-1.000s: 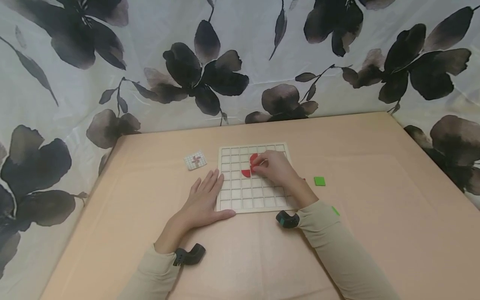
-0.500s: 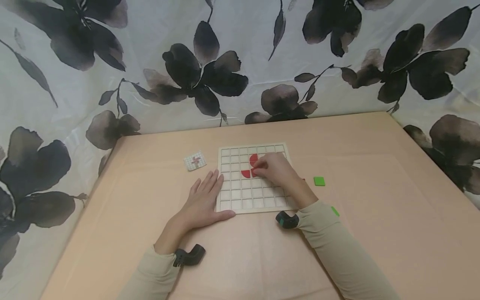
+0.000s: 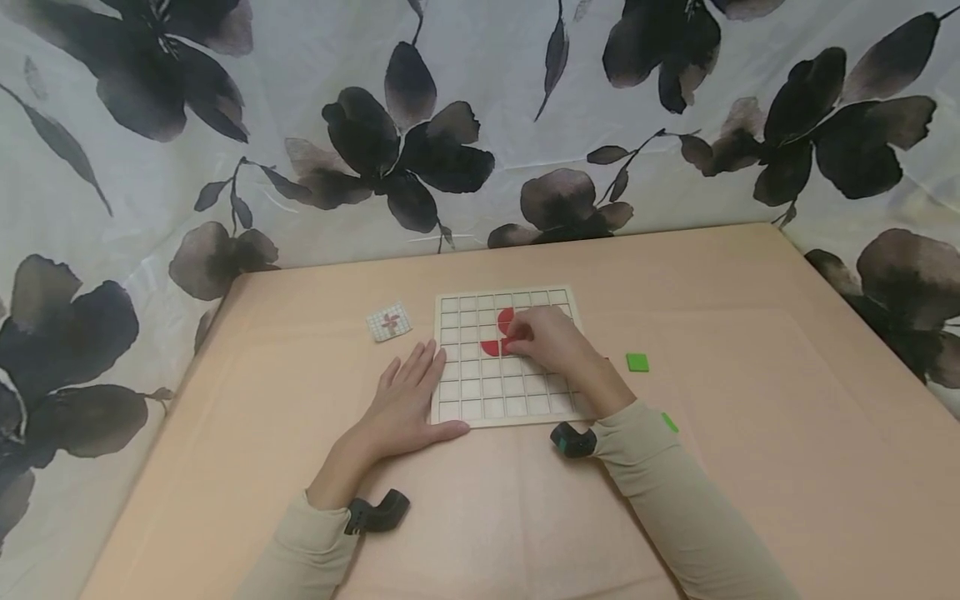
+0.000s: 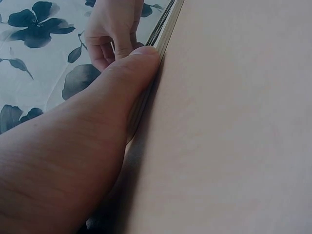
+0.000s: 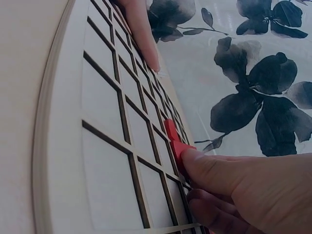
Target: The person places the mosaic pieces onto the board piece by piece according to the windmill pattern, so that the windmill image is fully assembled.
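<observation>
A pale board (image 3: pixel 440 408) with a raised grid of square cells lies on the table. My right hand (image 3: pixel 551 337) is over its upper middle, and thumb and fingers pinch a small red tile (image 5: pixel 178 152) at a cell. Other red tiles with rounded edges sit in cells close by: one left tile (image 3: pixel 490 347) and red at the upper cells (image 3: pixel 506 317). My left hand (image 3: pixel 405 400) rests flat at the board's lower left corner, fingers straight along the left edge and thumb (image 4: pixel 144 52) on the near edge. My right hand hides part of the grid.
Beyond the left fingers lies a small card (image 3: pixel 389 322) with a gridded red flower pattern. Right of the board is a green square tile (image 3: pixel 637 362); another green piece (image 3: pixel 670 422) is partly covered by the right sleeve. A floral cloth (image 3: pixel 525 125) hangs behind the table.
The right fingers have shifted very slightly with the red tile at the same cell. The left hand and the board stay in place.
</observation>
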Demonstrator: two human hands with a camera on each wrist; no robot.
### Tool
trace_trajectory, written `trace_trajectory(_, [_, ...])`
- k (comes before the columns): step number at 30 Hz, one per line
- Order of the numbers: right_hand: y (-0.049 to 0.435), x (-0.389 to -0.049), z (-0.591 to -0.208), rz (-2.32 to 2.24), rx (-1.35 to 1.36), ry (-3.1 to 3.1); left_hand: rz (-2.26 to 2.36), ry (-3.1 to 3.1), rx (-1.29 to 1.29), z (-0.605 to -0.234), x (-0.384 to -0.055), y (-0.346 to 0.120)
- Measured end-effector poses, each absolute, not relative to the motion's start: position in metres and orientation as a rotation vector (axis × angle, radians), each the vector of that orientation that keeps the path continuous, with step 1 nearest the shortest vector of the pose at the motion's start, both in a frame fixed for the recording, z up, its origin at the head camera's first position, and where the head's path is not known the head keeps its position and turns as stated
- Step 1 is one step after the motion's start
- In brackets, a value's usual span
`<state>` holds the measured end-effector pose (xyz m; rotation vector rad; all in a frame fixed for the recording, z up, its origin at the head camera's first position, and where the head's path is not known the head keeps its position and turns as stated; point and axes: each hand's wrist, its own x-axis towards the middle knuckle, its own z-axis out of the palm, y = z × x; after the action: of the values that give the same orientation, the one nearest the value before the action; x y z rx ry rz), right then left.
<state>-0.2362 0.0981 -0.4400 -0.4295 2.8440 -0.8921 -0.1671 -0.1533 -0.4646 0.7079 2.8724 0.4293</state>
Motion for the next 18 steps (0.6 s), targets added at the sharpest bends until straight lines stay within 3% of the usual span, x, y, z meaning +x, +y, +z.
trace_trajectory(18, [0.1020,-0.2401,-0.4398,-0.851,-0.501,2.816,0.423,2.865,0.695,-0.4638,-0.1664,-0.1550])
